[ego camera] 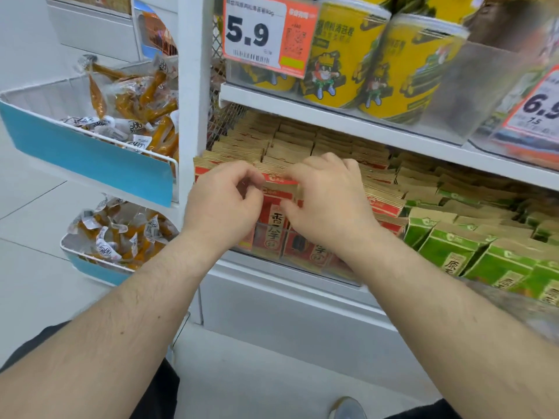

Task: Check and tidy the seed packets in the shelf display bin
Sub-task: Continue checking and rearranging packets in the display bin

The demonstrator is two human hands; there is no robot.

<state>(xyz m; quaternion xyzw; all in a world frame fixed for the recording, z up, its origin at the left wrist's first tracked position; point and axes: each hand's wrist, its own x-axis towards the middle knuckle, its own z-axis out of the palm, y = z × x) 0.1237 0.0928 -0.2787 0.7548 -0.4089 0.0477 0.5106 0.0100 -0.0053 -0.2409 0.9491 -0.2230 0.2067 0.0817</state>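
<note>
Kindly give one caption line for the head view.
Both hands pinch a red seed packet in the display bin.

Reading "5.9" on the orange-and-white paper price tag point(270, 34); showing "6.9" and "7.5" on the partly cut-off orange-edged price tag point(537, 111).

Bright, even shop light all round, soft and white, nothing harsh. Under the upper shelf point(348, 122) there's shade, so the brown packets point(290, 140) at the back sit dimmer than the front rows. Up at two o'clock the clear plastic guard point(472, 95) hazes over with glare, and the price tag point(538, 107) behind it smears (motion blur, digits only half readable). The yellow cans point(341, 55) look soft too. Lines bow at the edges: the white post point(193, 86) leans, wide-angle stretch. Forearms at six o'clock are crisp enough, hairs showing.
</note>
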